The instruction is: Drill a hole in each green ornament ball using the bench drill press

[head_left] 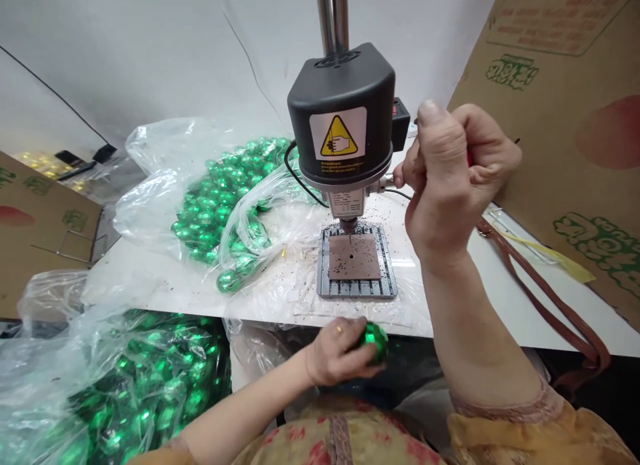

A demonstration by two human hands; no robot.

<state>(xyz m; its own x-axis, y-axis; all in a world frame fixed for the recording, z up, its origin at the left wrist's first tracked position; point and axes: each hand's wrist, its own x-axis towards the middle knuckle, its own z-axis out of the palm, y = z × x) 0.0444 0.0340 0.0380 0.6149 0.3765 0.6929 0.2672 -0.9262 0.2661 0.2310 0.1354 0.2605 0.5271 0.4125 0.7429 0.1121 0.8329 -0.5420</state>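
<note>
In my left hand [345, 351], at the table's front edge, is a shiny green faceted ball [375, 341], held between thumb and fingers. A black bench drill press [340, 118] with a yellow warning label stands at the middle of the table. Raised at its right side, my right hand [450, 165] is closed around the feed handle [390, 182], most of which the fingers hide. Under the chuck [349, 225], a brown square plate [353, 268] with a small dark hole lies on the slotted metal base [357, 290]. Dark shavings are scattered over both.
Clear plastic bags of green balls lie on the table [227, 198] and below its edge at the left [160, 385]. Cardboard boxes stand at the right [565, 151] and far left [45, 231]. A brown strap [540, 288] hangs over the table's right edge.
</note>
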